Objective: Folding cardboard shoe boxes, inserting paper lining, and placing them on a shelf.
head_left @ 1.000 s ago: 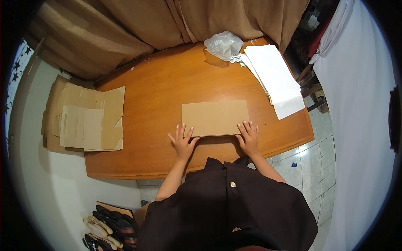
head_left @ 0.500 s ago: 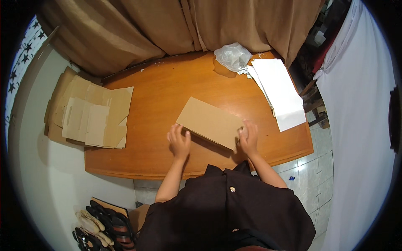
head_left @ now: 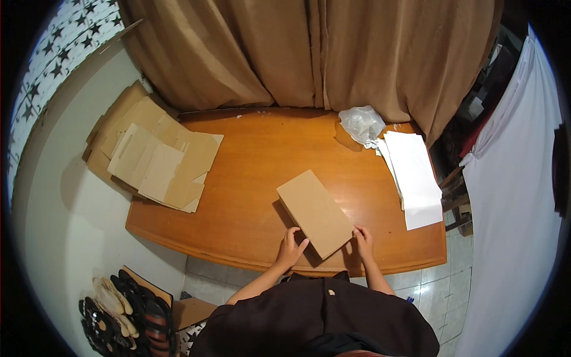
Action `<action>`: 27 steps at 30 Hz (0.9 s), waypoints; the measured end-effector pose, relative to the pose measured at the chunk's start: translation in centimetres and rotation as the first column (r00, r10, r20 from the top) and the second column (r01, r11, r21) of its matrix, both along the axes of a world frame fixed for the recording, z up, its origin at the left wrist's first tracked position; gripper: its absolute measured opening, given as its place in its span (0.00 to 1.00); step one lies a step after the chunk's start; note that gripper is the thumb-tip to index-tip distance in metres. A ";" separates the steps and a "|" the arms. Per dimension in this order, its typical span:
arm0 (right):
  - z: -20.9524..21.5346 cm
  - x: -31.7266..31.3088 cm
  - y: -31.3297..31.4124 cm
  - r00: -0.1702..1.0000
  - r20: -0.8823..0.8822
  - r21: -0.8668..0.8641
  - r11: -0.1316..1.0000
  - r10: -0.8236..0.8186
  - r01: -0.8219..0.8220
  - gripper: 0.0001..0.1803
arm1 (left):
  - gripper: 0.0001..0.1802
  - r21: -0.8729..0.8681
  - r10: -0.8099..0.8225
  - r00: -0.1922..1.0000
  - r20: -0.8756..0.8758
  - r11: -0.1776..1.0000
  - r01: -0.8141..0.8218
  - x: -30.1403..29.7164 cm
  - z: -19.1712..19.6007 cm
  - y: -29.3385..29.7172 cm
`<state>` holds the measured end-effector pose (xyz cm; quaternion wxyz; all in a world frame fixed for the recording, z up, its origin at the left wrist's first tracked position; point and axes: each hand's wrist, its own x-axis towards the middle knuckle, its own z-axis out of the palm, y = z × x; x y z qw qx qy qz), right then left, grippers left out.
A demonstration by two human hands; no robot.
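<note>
A closed, flat brown cardboard box (head_left: 315,214) is at the near middle of the wooden table, set at a slant with one corner toward me. Beside its left long edge is my left hand (head_left: 290,249), thumb and fingers apart and curved, the thumb tip at the cardboard. My right hand (head_left: 364,243) has its fingers bent against the right-hand corner, gripping there. The underside of the box is hidden.
Flattened cardboard pieces (head_left: 160,160) are piled at the table's left, by the wall. A stack of white paper (head_left: 414,178) and a crumpled clear plastic bag (head_left: 361,125) lie at the right. Brown curtains (head_left: 285,53) hang behind; sandals (head_left: 128,309) are on the lower left.
The box has turned clockwise, its far end now pointing away to the left. Both hands have moved with it along its near part. The view has tilted upward.
</note>
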<state>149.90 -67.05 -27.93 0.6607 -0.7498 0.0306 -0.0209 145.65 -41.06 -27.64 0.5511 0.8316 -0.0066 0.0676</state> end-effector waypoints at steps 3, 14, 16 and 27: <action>0.1 -1.5 1.2 0.991 -0.084 0.176 0.981 0.100 -0.084 0.13 | 0.32 -0.237 0.014 1.000 -0.025 0.971 -0.019 -1.0 -0.6 0.6; 1.4 -6.1 4.9 0.901 0.081 -0.081 0.904 0.426 -0.420 0.41 | 0.37 -0.402 -0.070 0.978 -0.197 0.916 -0.015 -5.8 -0.6 0.4; 3.0 -7.2 4.9 0.883 0.108 -0.120 0.887 0.457 -0.445 0.41 | 0.37 -0.418 -0.043 0.985 -0.167 0.908 -0.031 -7.9 0.3 0.0; 8.1 -20.6 3.0 0.732 0.289 -0.216 0.787 0.617 -0.578 0.43 | 0.38 -0.511 0.293 0.956 -0.020 0.819 -0.262 -26.9 9.9 -5.1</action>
